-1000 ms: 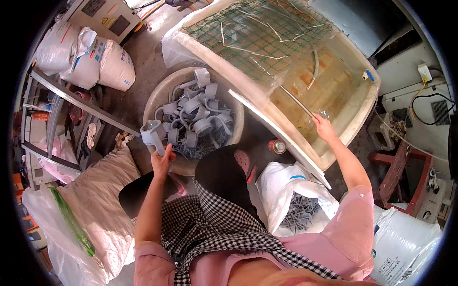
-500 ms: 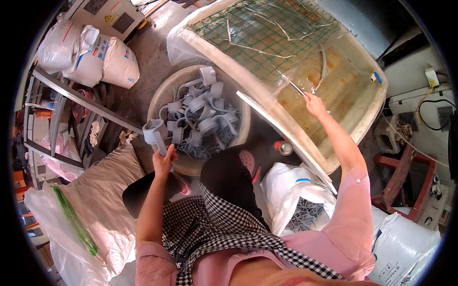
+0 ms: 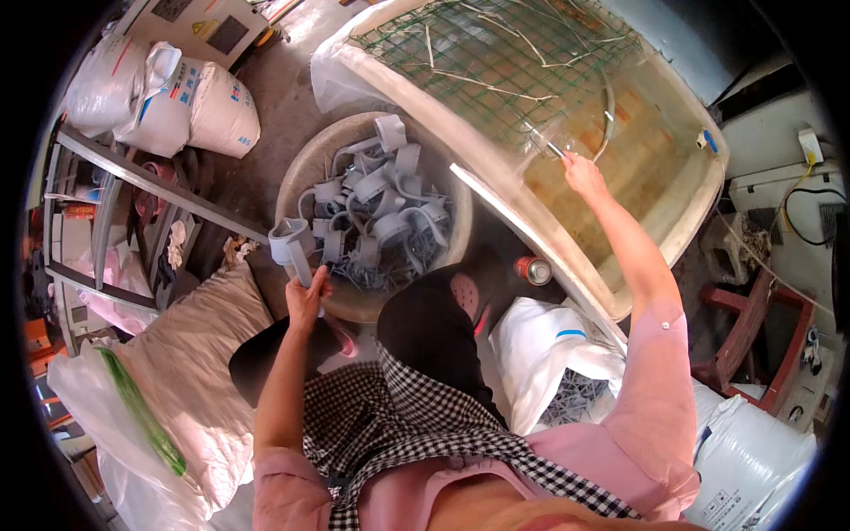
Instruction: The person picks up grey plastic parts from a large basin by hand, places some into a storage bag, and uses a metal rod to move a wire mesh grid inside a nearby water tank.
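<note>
My left hand (image 3: pixel 307 296) is closed round the stem of a grey plastic part (image 3: pixel 292 243), whose round cup points up beside the basin's left rim. My right hand (image 3: pixel 584 175) reaches over a large pale tub (image 3: pixel 611 303) of water and grips a thin metal-coloured rod-like tool (image 3: pixel 551 145). The tool slants up and left toward the green mesh (image 3: pixel 460 62); what its tip touches is hard to make out. Many similar grey cup-shaped parts (image 3: pixel 390 228) lie heaped in a round basin (image 3: pixel 329 142) between my hands.
A white sack (image 3: pixel 531 350) of grey plastic scraps and a red can (image 3: pixel 533 270) stand near the tub's front edge. At left are a metal frame (image 3: pixel 164 181), full white sacks (image 3: pixel 221 111) and a large beige bag (image 3: pixel 208 341). A dark red stand (image 3: pixel 753 332) is at right.
My right hand has moved slightly away from me over the tub, with the tool still in it. My left hand keeps holding the grey part near the same spot. The whole view has shifted a little.
</note>
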`<state>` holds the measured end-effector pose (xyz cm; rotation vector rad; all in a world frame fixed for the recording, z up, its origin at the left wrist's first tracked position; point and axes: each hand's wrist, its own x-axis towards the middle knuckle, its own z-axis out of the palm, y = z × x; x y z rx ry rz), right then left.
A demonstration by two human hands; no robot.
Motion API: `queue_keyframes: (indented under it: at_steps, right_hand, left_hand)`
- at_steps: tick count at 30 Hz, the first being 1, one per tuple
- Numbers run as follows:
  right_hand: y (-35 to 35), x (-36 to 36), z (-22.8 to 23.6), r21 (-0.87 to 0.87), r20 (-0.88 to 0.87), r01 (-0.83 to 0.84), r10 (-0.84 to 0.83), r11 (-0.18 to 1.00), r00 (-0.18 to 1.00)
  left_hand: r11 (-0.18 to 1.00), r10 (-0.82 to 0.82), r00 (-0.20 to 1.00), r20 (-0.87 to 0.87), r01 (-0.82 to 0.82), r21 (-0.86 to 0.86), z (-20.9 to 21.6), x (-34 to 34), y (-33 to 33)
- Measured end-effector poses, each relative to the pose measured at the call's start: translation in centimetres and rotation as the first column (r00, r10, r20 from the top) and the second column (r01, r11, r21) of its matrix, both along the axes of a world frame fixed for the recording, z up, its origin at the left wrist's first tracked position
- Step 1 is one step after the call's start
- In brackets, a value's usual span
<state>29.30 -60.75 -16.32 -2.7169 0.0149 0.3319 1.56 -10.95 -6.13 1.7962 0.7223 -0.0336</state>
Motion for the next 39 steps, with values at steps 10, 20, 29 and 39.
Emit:
queue_keyframes:
  at_steps: [10, 20, 29, 39]
  right_hand:
    - [-2.3, 1.1, -0.2, 0.061, -0.033, -0.074, 0.076, 0.995, 0.997]
    - [-0.6, 2.4, -3.1, 0.062, 0.007, -0.082, 0.082, 0.995, 0.997]
    - [1.2, 4.0, -4.0, 0.047, -0.026, -0.136, 0.138, 0.990, 0.990]
    - [-1.2, 0.2, -4.5, 0.269, -0.082, -0.156, 0.184, 0.951, 0.980]
  left_hand:
    - [1.000, -0.003, 0.999, 0.040, 0.003, -0.004, -0.3, 0.1, 0.7]
    - [0.999, -0.012, 1.000, -0.028, 0.013, 0.032, -1.2, 0.2, 0.9]
    - [0.999, -0.003, 0.999, -0.050, 0.006, 0.049, -1.0, 0.0, 1.1]
    - [1.000, -0.007, 0.998, -0.056, 0.008, 0.012, -1.1, 0.0, 0.6]
